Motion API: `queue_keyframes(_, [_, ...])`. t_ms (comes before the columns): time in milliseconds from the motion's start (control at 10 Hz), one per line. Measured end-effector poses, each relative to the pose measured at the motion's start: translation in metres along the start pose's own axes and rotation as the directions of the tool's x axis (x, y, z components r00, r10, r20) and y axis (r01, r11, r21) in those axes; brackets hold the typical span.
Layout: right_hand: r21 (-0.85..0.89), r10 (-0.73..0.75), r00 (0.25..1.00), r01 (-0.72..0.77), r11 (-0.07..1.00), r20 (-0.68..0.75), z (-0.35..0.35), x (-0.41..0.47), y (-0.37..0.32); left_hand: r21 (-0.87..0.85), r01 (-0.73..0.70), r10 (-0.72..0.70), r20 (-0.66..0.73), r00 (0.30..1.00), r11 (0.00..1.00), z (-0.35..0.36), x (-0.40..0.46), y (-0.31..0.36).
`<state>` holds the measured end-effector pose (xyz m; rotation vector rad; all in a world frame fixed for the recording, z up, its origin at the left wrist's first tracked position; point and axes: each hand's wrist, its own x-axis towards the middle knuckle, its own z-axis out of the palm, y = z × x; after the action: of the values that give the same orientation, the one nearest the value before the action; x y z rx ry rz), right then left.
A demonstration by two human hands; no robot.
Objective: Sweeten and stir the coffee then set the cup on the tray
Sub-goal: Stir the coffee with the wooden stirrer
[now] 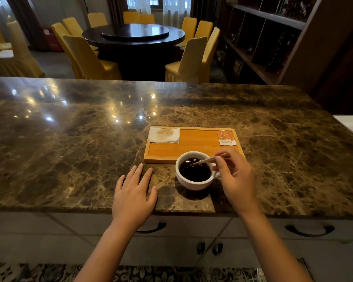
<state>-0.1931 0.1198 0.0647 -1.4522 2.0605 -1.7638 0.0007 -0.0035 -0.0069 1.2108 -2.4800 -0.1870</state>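
Now white cup brims with dark coffee, stick dipped in.

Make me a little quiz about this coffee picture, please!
1. True or false: the cup already sits on the wooden tray.
2. Which hand holds the stir stick? A) left hand B) right hand C) neither
3. Fill in: on the tray's far left corner lies a stained white ____.

Key: 1. False; it stands on the marble counter, just in front of the tray. 2. B; the left hand rests flat on the counter. 3. Napkin; an orange sachet lies at the far right corner.
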Motion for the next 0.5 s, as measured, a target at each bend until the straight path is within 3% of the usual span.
queue_keyframes(100, [-0.167, -0.139, 0.990, 0.139, 0.976, 0.012, -0.0037, -0.0038, -0.0004, -0.002, 0.003, -0.003, 0.002, 1.000, 1.000, 0.0004, 0.0003, -0.0002])
queue_keyframes(200, [-0.193, -0.157, 0.987, 0.161, 0.968, 0.037, -0.0059, -0.0059, -0.0024, 0.001, 0.003, -0.003, 0.000, 1.000, 1.000, 0.0009, 0.0003, -0.0004])
queue_keyframes(400, [-0.070, -0.035, 0.997, 0.040, 0.997, 0.067, -0.0064, -0.0085, -0.0038, -0.004, 0.001, -0.001, 0.001, 1.000, 1.000, 0.0007, -0.0006, -0.0007])
queue_keyframes(500, [0.139, 0.061, 0.994, -0.074, 0.988, 0.091, -0.0021, -0.0084, -0.0039, -0.005, 0.005, -0.005, 0.010, 1.000, 1.000, 0.0007, -0.0002, -0.0005])
